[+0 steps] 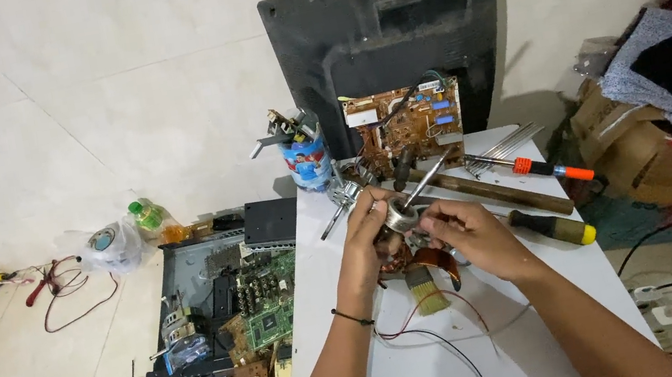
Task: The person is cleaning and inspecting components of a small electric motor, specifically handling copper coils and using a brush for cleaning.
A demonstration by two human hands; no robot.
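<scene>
Over a white table (553,288), my left hand (368,242) grips a small silver cylindrical metal part (400,217), likely a motor piece. My right hand (475,233) holds the same part from the right side, fingers curled around its end. A thin metal rod or screwdriver shaft (426,181) pokes up from between my hands. Just under my hands lie a paintbrush with pale bristles (428,291) and thin red and black wires (433,336).
A brown circuit board (404,124) leans against a black TV back cover (388,34). Screwdrivers (556,224) (542,169) and a wooden stick (500,188) lie to the right. A can of tools (306,159) stands at the table's back left. Circuit boards (240,323) cover the floor at left; boxes and cloth (669,114) at right.
</scene>
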